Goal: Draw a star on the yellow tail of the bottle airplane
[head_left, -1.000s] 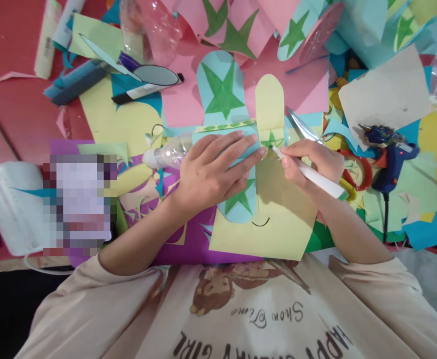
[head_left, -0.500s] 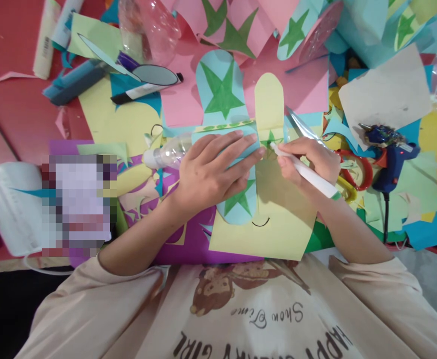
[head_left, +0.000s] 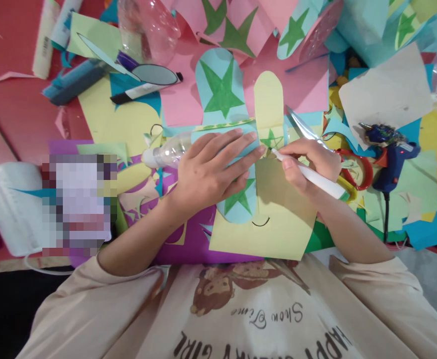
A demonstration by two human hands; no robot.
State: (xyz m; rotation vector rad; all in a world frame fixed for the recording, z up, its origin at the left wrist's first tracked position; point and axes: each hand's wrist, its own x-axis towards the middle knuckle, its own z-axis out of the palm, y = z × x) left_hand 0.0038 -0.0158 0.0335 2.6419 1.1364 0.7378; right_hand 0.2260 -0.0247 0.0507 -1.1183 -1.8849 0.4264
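My right hand (head_left: 312,162) is closed around a white marker (head_left: 323,182) with a green end. The marker's tip rests at a small green star (head_left: 273,137) on a rounded yellow paper strip (head_left: 269,99). My left hand (head_left: 213,169) lies flat, fingers stretched out, over a light blue paper strip (head_left: 239,202) that bears a green star, its fingertips beside the yellow strip. Partly under that hand is a clear plastic bottle (head_left: 171,150). Above it lies another rounded blue piece (head_left: 221,85) with a large green star.
Red-handled scissors (head_left: 358,172) lie right of my right hand, and a blue glue gun (head_left: 394,167) beyond them. Pale yellow paper (head_left: 267,239) with a drawn curve is in front of me. Several markers and a blue cylinder (head_left: 72,82) sit at the upper left among paper scraps.
The marker tip has shifted slightly down in my right hand, and more green lines of the small star show. My left hand stays nearly in place.
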